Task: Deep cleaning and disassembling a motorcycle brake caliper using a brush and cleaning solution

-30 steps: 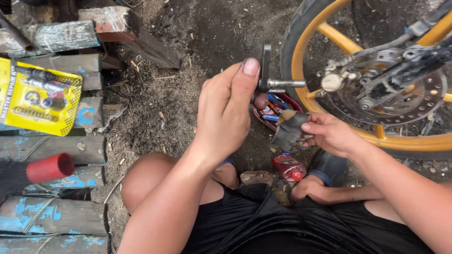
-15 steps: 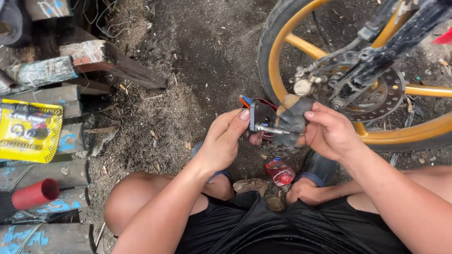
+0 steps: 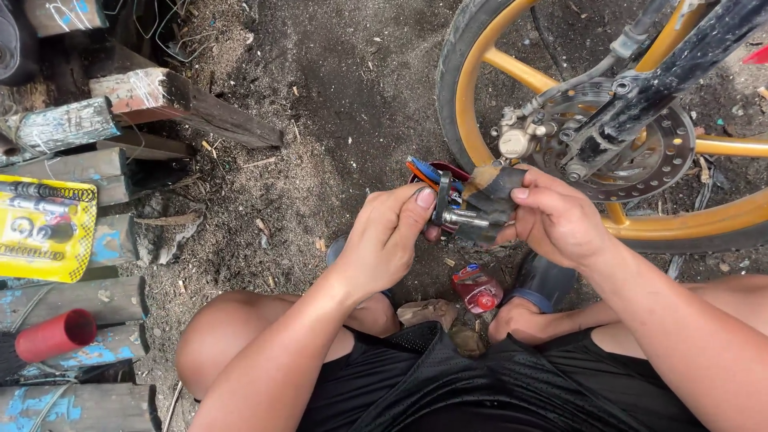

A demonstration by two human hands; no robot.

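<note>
I squat on dirt ground in front of a motorcycle wheel (image 3: 472,88) with a yellow rim, a brake disc (image 3: 648,152) and a caliper (image 3: 518,140). My left hand (image 3: 384,240) grips a short metal tool (image 3: 452,212) with a dark handle and a steel shaft. My right hand (image 3: 556,216) holds a dirty dark rag (image 3: 492,188) wrapped around the shaft's other end. Both hands meet just below the caliper. A small red container (image 3: 476,290) lies on the ground between my knees.
Painted wooden planks (image 3: 72,168) lie at the left, with a yellow parts package (image 3: 44,232) on them. A red tube (image 3: 56,334) rests lower left. A red tray with blue and orange tools (image 3: 424,170) sits behind my hands. The black fork leg (image 3: 664,76) crosses the wheel.
My left hand, open and raised a second ago, has closed on the metal tool. The right hand brought the rag up onto the shaft. The view shifted toward the wheel.
</note>
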